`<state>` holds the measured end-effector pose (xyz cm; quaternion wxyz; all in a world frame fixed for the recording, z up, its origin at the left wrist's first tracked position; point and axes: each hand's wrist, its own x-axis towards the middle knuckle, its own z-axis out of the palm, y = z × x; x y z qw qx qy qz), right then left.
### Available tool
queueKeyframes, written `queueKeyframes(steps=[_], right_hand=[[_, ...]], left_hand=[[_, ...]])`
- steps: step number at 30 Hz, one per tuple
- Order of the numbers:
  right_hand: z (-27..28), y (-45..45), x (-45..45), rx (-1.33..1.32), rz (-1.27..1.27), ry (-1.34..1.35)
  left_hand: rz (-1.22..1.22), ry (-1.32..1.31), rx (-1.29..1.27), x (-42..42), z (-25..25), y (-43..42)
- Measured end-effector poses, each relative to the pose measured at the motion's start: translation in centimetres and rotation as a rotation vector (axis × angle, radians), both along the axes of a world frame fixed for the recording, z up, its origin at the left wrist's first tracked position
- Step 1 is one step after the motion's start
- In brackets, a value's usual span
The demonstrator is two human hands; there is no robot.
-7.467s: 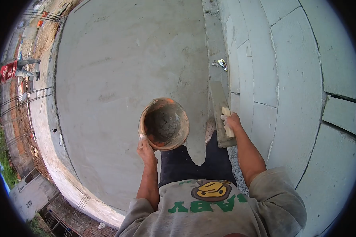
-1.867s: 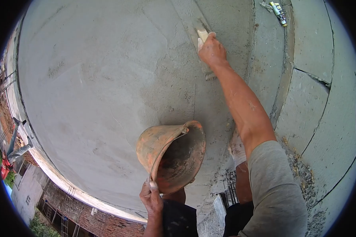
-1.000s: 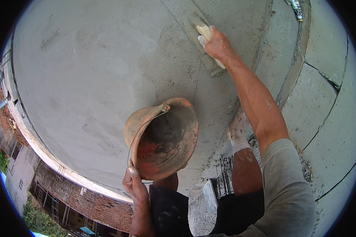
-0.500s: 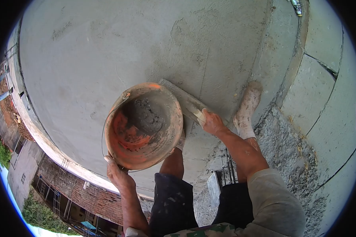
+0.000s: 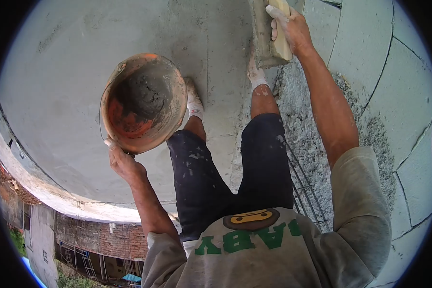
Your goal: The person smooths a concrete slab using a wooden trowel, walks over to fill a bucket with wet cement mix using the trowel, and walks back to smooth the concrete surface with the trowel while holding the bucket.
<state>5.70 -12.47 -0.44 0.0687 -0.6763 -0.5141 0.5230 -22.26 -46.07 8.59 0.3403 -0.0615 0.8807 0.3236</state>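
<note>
An orange bucket, crusted with cement and with wet grey mortar at its bottom, is held by my left hand at its lower left rim. My right hand grips the pale handle of a long rectangular trowel, up at the top of the view and right of centre. The trowel's far end runs out of view, and its near end hangs over my foot. Smooth grey plaster spreads beyond and left of the bucket.
Pale blocks with dark joints line the right side. Rough mortar and steel bars lie right of my legs. The curved slab edge runs along the left, with a brick building below.
The trowel has gone from the plastered surface beside the bucket up and right, in my right hand. The bucket has shifted up and left in view. More of my legs and shirt now show.
</note>
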Motion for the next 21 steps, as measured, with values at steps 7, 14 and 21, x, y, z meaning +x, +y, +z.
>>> queueKeyframes(steps=[7,14,21], right_hand=[[9.3,-1.5,5.4,0.008,0.122,-0.265],[5.2,-6.4,6.1,-0.063,0.008,-0.154],[0.4,-12.3,7.4,-0.190,0.005,-0.049]], left_hand=[[-0.134,-0.048,0.066,-0.1,2.6,-0.8],[-0.245,0.025,0.081,0.7,2.5,-1.7],[-0.240,0.055,0.130,4.6,0.7,-1.9]])
